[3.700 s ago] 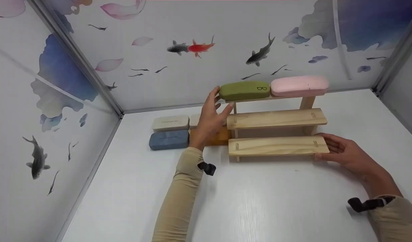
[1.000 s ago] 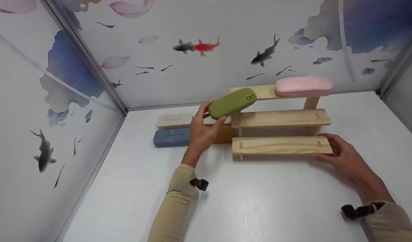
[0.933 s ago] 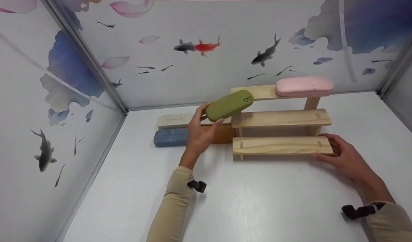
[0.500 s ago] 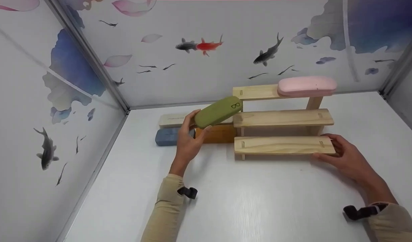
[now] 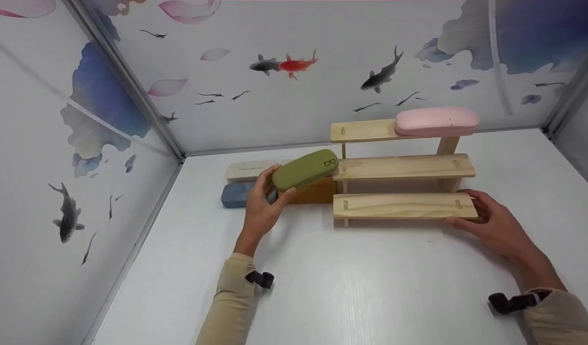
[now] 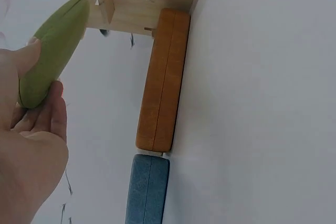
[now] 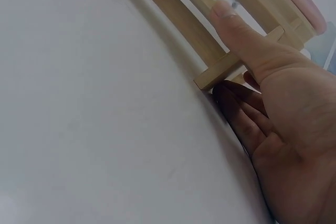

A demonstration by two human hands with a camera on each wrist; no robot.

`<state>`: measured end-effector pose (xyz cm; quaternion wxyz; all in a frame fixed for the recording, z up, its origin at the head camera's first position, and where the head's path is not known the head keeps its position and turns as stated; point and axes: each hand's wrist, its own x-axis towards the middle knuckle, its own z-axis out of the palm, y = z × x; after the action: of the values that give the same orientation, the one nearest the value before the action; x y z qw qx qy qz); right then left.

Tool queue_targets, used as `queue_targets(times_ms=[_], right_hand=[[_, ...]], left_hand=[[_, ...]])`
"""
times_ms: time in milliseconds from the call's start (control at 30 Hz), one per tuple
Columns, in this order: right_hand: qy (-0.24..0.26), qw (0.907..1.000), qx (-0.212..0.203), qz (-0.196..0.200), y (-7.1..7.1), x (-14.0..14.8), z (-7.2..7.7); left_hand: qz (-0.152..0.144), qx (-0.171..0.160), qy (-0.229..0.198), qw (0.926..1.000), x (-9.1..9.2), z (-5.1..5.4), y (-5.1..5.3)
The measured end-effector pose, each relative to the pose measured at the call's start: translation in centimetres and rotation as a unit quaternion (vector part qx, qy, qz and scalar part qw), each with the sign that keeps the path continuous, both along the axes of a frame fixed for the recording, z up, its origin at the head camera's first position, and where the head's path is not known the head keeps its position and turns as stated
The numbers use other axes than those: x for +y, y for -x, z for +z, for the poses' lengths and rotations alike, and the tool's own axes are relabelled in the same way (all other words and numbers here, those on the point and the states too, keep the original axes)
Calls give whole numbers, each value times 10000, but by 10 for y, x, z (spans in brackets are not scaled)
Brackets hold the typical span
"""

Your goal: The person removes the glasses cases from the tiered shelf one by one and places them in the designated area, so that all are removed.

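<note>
Pinched at its left end between the thumb and fingers of my left hand [image 5: 260, 213] is a green glasses case [image 5: 305, 170] with a small glasses drawing. It is tilted, right end higher, in front of the left end of a three-tier wooden rack [image 5: 404, 207]. The left wrist view shows the green case [image 6: 55, 51] raised off the table. My right hand [image 5: 497, 225] grips the right end of the rack's lowest board, thumb at the front. In the right wrist view its fingers reach behind the board's end, partly hidden. A pink glasses case [image 5: 437, 121] lies on the top board's right half.
Left of the rack, an orange case [image 5: 315, 191] and a blue case [image 5: 234, 195] lie end to end on the white table [image 5: 370, 278]. Behind them is a cream case [image 5: 248, 169], with another pale one mostly hidden. Printed panels [image 5: 298, 110] enclose the back and sides.
The green case has left the top board beside the pink one. My left hand has carried it left and down, tilting it. My right hand has stayed at the rack's lowest board.
</note>
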<state>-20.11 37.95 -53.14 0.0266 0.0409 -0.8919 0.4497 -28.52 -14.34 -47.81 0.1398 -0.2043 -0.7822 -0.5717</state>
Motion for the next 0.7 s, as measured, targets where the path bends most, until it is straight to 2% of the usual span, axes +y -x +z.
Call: queue_targets(times_ms=[333,567,700], right_hand=[[40,9999,103,17,1,1,0],[25,10000,85,28,1,2,-3],[-5,9999,106,16,2,1,-1]], left_hand=[[-361,-338,-116,9987,-21,-8,-2],[-493,-674,-243,9962,-42,-15,-8],[-521,-744,-220,9956,-53,-16,-9]])
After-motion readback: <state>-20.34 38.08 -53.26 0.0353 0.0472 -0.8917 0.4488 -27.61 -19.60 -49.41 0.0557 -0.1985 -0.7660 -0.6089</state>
